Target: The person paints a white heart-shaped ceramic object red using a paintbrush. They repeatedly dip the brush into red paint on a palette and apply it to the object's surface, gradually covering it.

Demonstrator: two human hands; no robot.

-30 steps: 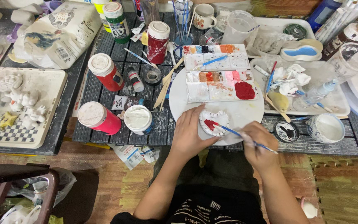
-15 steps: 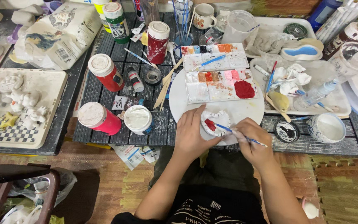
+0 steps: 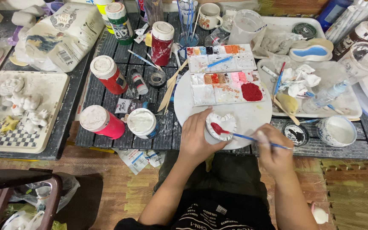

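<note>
While the left hand [image 3: 196, 138] steadies the small white heart-shaped piece [image 3: 221, 126] at the round white board's [image 3: 252, 117] near edge, the right hand [image 3: 273, 151], fingers pinched on a blue-handled brush [image 3: 252, 139], lays red paint, likely needing short controlled strokes next.

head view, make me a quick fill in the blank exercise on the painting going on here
1. The right hand holds a thin ____ with a blue handle.
2. The left hand steadies a small white ____-shaped piece.
3. The paint on that piece is ____.
4. The piece rests on a round white ____.

Missing words: brush; heart; red; board
</note>
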